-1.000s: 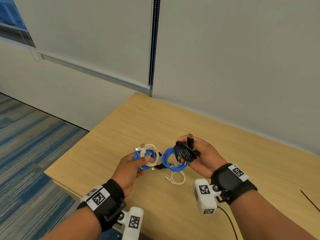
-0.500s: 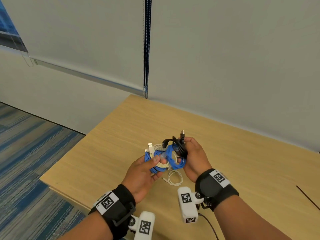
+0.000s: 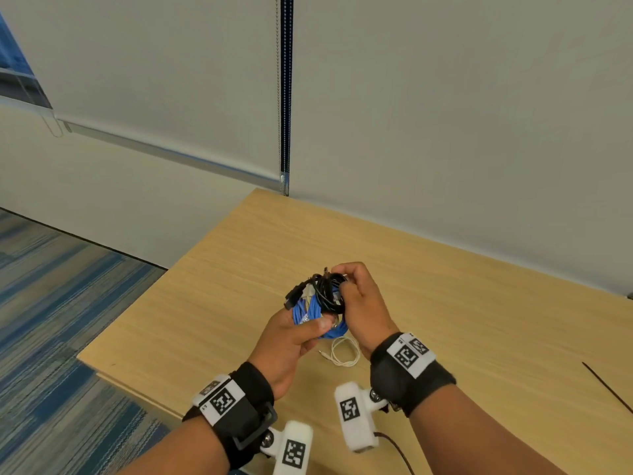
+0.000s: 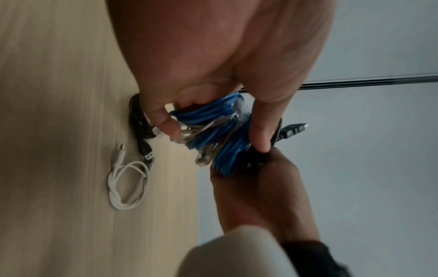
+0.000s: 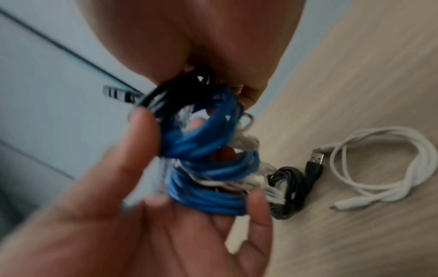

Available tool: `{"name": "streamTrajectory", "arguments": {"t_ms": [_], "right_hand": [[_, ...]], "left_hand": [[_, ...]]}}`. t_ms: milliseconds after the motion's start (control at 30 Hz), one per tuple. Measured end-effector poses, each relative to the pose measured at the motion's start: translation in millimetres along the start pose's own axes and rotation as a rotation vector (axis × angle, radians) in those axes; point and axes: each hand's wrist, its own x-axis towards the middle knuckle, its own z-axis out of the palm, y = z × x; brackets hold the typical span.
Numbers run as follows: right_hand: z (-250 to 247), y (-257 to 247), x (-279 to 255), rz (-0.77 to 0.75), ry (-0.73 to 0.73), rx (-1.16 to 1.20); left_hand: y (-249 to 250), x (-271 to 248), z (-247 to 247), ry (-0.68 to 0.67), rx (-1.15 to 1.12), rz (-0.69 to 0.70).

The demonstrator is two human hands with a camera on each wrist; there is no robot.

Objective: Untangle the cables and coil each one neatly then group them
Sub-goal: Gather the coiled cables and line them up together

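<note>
Both hands hold one stacked bundle of coils just above the wooden table (image 3: 462, 320). My left hand (image 3: 303, 332) grips two blue cable coils (image 3: 308, 313) with pale cable between them, thumb on top; the left wrist view shows its fingers (image 4: 260, 131) curled around these blue coils (image 4: 213, 120). My right hand (image 3: 352, 293) pinches a black cable coil (image 3: 325, 291) against the blue coils (image 5: 206, 142). A second black coil (image 5: 289, 189) with a USB plug lies on the table under the hands. A thin white coiled cable (image 3: 342, 353) lies beside it.
The table's left and front edges (image 3: 113, 368) drop to blue striped carpet. A wall and a window blind with a bead cord (image 3: 284, 97) stand right behind the table. A thin dark strip (image 3: 606, 385) lies on the table at far right.
My hands came together: the left hand's blue and white coil and the right hand's blue and black coils, held apart before, are now pressed into one stack.
</note>
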Motion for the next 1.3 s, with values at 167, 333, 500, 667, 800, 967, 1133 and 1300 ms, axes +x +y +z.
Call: {"name": "streamTrajectory", "arguments": {"t_ms": [167,333,500,667,800,967,1133,1300], "right_hand": [[-20,-7,4,0.12,-0.047,0.172],[-19,-3,-7,0.116,-0.178,0.169],[-16,0,-9,0.105,-0.171,0.081],[-27,-1,-9,0.201,-0.161,0.4],[-37,-2,-8,0.141,-0.252,0.339],[-32,2,-10,-0.159,-0.314,-0.258],[-36,3,-13,-0.356,-0.335,-0.428],[-21,8,-20,-0.47,-0.239,-0.597]], "left_hand": [[-2,5,-12,0.078,-0.042,-0.023],[-5,0,-13,-0.034,0.027,0.075],[-5,-3,-5,0.046,-0.003,0.192],[0,2,-11,0.094,0.087,0.207],[2,2,-17,0.089,0.109,0.182],[6,-1,-21,-0.065,0.015,0.009],[8,-6,-33,-0.166,-0.193,-0.097],[16,-7,-20,-0.125,0.07,-0.051]]}}
